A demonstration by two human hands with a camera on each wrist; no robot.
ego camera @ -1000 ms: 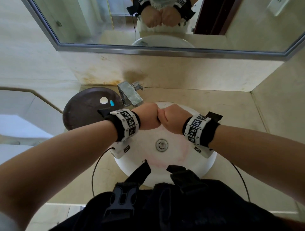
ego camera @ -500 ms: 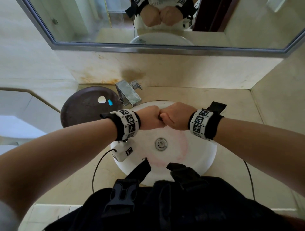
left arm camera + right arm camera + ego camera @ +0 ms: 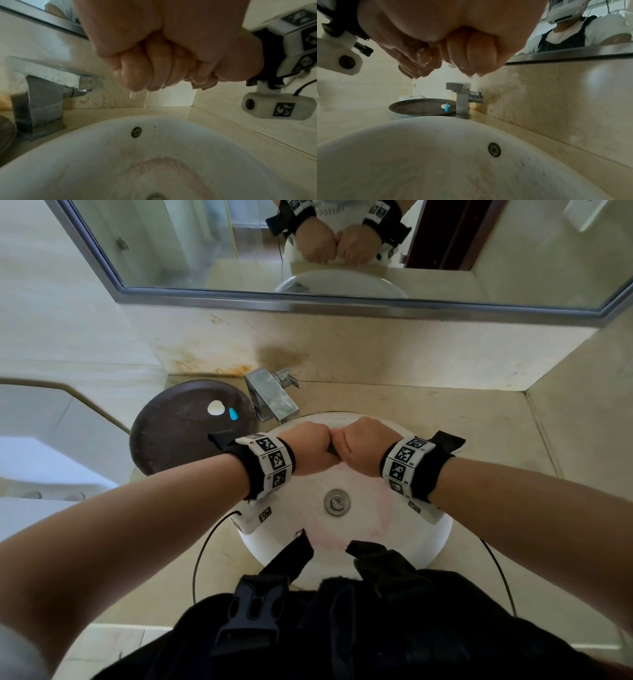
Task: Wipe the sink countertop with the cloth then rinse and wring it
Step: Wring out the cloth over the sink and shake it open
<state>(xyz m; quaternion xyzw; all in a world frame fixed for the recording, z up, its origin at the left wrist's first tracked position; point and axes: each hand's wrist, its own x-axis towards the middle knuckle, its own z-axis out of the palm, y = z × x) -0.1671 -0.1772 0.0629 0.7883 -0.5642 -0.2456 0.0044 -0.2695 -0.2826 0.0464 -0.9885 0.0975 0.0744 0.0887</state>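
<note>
While clenched knuckle to knuckle over the sink (image 3: 394,546): left hand (image 3: 310,451) and right hand (image 3: 359,450), both curled tight round the cloth (image 3: 331,447), only a dark sliver of it showing between them; dripping water from wet fingers (image 3: 137,75); beyond, on the bench (image 3: 479,419), steel tap (image 3: 272,400); just beside it, dark round tray (image 3: 178,433); farthest, mirror (image 3: 205,251).

You had a round dark brown tray (image 3: 178,436) left of the square chrome faucet (image 3: 272,400), carrying a white shell-like piece (image 3: 215,408) beside a small blue cone (image 3: 233,414).

head downward, wrists upward, sink (image 3: 442,529) shared
</note>
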